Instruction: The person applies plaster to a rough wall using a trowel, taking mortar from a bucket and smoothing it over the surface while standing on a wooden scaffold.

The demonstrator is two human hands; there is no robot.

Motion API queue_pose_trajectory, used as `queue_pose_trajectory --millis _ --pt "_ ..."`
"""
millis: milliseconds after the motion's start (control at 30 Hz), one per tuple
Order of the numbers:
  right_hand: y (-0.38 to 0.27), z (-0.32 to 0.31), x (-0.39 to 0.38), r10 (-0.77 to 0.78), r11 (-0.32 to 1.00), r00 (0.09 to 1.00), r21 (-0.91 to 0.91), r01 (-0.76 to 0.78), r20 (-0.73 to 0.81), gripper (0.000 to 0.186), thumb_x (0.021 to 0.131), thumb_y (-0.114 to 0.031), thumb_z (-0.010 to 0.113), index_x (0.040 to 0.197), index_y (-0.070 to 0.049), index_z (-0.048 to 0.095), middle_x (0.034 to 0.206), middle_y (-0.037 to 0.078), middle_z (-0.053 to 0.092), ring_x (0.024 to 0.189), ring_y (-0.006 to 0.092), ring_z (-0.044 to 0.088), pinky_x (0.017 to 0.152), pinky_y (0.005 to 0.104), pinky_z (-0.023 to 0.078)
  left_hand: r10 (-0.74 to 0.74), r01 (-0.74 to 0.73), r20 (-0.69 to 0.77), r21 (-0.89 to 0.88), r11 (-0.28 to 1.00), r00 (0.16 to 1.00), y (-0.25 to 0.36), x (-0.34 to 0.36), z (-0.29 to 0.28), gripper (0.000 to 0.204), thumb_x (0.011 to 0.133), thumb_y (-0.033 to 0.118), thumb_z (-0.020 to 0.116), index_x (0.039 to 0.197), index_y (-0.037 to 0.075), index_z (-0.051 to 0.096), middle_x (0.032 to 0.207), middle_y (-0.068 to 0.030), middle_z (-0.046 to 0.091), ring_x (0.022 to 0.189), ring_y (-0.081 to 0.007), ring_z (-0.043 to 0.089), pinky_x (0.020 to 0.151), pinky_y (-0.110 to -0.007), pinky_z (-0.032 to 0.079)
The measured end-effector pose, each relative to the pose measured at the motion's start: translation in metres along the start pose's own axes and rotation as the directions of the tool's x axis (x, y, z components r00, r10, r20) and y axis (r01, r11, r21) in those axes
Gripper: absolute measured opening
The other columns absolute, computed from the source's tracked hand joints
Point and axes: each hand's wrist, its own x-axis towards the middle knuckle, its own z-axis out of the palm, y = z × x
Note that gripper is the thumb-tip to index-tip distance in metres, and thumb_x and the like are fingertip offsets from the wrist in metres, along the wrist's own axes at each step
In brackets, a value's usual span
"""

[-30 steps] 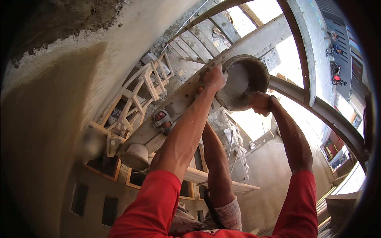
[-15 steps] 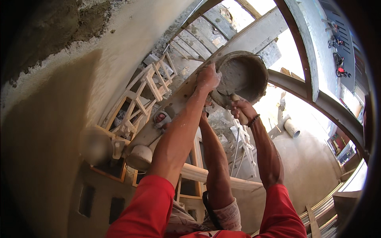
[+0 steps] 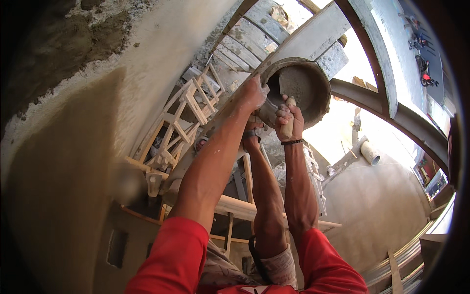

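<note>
My left hand (image 3: 256, 94) grips the near-left rim of a mortar-crusted bucket (image 3: 317, 89) held out over a plank (image 3: 322, 22). My right hand (image 3: 285, 117) is closed round the pale wooden handle (image 3: 289, 129) of a trowel, whose grey, mortar-coated blade (image 3: 288, 81) is inside the bucket. My bare leg and sandalled foot (image 3: 252, 132) are below the bucket, partly hidden behind my forearms.
A plastered wall (image 3: 147, 39) with a rough band rises at the left. Wooden frames (image 3: 193, 104) stand below, beside a long timber (image 3: 323, 225). A curved-looking beam (image 3: 411, 130) crosses at the right, above a sunlit drop with a pipe (image 3: 369, 152) and distant motorbikes (image 3: 423, 66).
My right hand has moved left and turned upward with the trowel, bringing the handle into view and the blade across the bucket's inside. The bucket and my left hand have shifted slightly up-left.
</note>
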Motion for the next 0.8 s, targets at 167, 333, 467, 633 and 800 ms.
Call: queue_pose_trajectory --millis 167,333,467,633,800 --pt "-0.032 0.038 -0.048 -0.099 0.546 0.924 -0.797 -0.26 -0.369 0.025 0.087 -0.011 0.053 0.111 -0.005 0.049 0.072 0.003 0.049 0.051 0.0101 0.048 0.045 0.0238 0.043 -0.099 0.102 0.089 -0.03 0.994 0.991 0.0 0.002 -0.009 0.05 0.077 0.023 0.067 0.118 -0.002 0.054 0.108 -0.026 0.062 0.105 -0.0404 0.058 0.089 -0.042 0.046" --pt "-0.072 0.071 -0.101 -0.157 -0.825 0.986 -0.556 -0.104 0.048 0.029 0.075 -0.006 0.051 0.104 -0.001 0.047 0.079 0.025 0.058 0.067 0.0466 0.057 0.063 0.0546 0.047 -0.119 0.164 0.267 -0.152 0.975 0.956 0.006 0.03 -0.01 0.056 0.069 0.023 0.072 0.115 -0.005 0.058 0.105 -0.0225 0.064 0.097 -0.0333 0.062 0.086 -0.038 0.048" --pt "-0.085 0.065 -0.043 -0.24 -0.888 0.971 -0.402 -0.224 -0.01 0.028 0.077 -0.005 0.05 0.104 0.001 0.046 0.083 0.03 0.061 0.078 0.0468 0.06 0.07 0.0529 0.049 0.177 -0.326 0.456 0.272 0.906 0.872 -0.01 0.052 -0.006 0.047 0.068 0.018 0.067 0.107 -0.008 0.059 0.098 -0.0246 0.064 0.088 -0.032 0.063 0.081 -0.038 0.049" --pt "-0.059 0.041 -0.006 -0.072 -0.992 0.997 -0.109 -0.07 0.011 0.015 0.085 -0.004 0.046 0.094 0.005 0.052 0.086 0.025 0.066 0.082 0.035 0.068 0.071 0.0412 0.055 -0.117 0.159 0.208 -0.198 0.967 0.971 0.009 0.017 0.01 0.031 0.07 0.012 0.056 0.089 -0.012 0.062 0.088 -0.0313 0.063 0.084 -0.0376 0.066 0.076 -0.038 0.05" --pt "-0.062 0.046 -0.04 0.035 -0.998 0.984 0.041 0.043 -0.173 0.021 0.086 -0.005 0.048 0.102 0.007 0.053 0.084 0.021 0.068 0.082 0.0331 0.068 0.071 0.0398 0.056 -0.238 0.266 0.118 -0.379 0.887 0.964 0.018 -0.022 0.028 0.033 0.07 0.011 0.057 0.091 -0.013 0.059 0.086 -0.0281 0.064 0.083 -0.0359 0.065 0.075 -0.038 0.049"
